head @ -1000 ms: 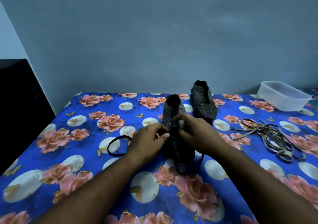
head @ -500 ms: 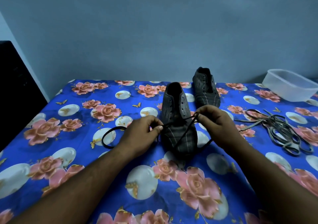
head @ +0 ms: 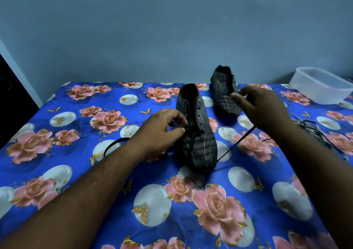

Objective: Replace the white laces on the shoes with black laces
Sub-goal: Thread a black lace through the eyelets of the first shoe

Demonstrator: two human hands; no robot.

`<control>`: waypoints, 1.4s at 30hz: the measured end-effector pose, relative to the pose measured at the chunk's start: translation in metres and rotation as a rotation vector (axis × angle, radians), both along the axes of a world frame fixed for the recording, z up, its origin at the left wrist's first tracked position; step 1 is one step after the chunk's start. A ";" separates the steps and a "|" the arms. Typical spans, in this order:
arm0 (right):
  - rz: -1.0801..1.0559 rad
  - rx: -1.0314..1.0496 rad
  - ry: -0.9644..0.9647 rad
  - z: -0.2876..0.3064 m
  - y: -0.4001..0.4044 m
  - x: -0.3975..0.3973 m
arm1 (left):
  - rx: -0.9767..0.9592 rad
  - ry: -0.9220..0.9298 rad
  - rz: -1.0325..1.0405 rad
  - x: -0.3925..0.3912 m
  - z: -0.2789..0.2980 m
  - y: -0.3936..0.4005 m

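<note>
A dark striped shoe (head: 198, 145) stands in the middle of the table, toe towards me. My left hand (head: 162, 132) pinches a black lace at the shoe's left eyelets; the lace's left part (head: 112, 145) loops on the cloth behind my wrist. My right hand (head: 261, 109) is raised to the right and pinches the lace's other part, which trails down (head: 236, 143) to the shoe's right side. The second dark shoe (head: 224, 92) stands behind, without a lace.
A flowered blue cloth (head: 76, 172) covers the table. A pile of pale removed laces (head: 313, 130) lies at the right, partly behind my right forearm. A clear plastic tub (head: 321, 86) stands at the back right corner. A wall is close behind.
My right hand has drawn the lace up and out to the right, away from the shoe. My left hand stays at the shoe's left eyelets. The camera has tilted down slightly.
</note>
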State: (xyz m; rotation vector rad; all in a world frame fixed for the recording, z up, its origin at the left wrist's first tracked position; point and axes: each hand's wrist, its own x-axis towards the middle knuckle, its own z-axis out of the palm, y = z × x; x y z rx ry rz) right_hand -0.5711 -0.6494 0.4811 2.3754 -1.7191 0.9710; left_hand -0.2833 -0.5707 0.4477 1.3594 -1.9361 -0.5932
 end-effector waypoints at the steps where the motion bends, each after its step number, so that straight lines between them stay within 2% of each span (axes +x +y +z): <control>1: -0.038 -0.023 0.014 0.007 0.001 -0.002 | -0.029 -0.030 -0.024 -0.001 -0.002 -0.001; 3: -0.062 0.037 0.000 0.018 0.008 -0.002 | -0.076 -0.047 -0.044 -0.003 -0.009 0.000; 5: -0.022 0.305 0.048 0.024 0.027 0.002 | -0.096 0.021 -0.059 -0.003 -0.016 0.001; 8: 0.085 0.690 0.366 0.015 0.071 0.006 | -0.107 0.078 -0.079 -0.001 -0.025 0.002; 10: 0.168 0.782 0.533 0.003 0.098 0.009 | -0.119 0.084 -0.070 -0.001 -0.028 0.001; 13: 0.244 0.748 0.579 -0.015 0.120 0.016 | -0.140 0.089 -0.063 -0.005 -0.028 0.002; 16: 0.299 0.685 0.458 -0.028 0.126 0.023 | -0.197 0.055 -0.056 -0.009 -0.028 0.003; 18: 0.282 0.620 0.395 -0.034 0.123 0.025 | -0.217 0.049 -0.043 -0.009 -0.029 0.005; 22: 0.185 0.445 0.399 -0.041 0.120 0.028 | -0.226 0.017 -0.029 -0.008 -0.032 0.007; 26: 0.198 0.247 0.113 -0.041 0.126 0.045 | -0.219 -0.054 -0.020 -0.009 -0.031 0.007; 31: 0.013 0.116 0.342 -0.043 0.137 0.084 | -0.216 -0.044 -0.015 -0.012 -0.031 0.007; 33: -0.026 0.121 0.348 -0.041 0.140 0.092 | -0.203 -0.028 -0.022 -0.013 -0.031 0.007; 35: -0.007 0.150 0.270 -0.040 0.143 0.094 | -0.190 -0.025 -0.022 -0.013 -0.031 0.007; 38: 0.044 0.213 0.007 -0.035 0.146 0.089 | -0.181 -0.010 -0.023 -0.011 -0.032 0.006; 40: 0.076 0.346 -0.339 -0.030 0.144 0.085 | -0.166 0.012 -0.027 -0.011 -0.032 0.006; 42: 0.142 0.518 -0.824 -0.022 0.139 0.080 | -0.144 0.038 -0.029 -0.011 -0.033 0.005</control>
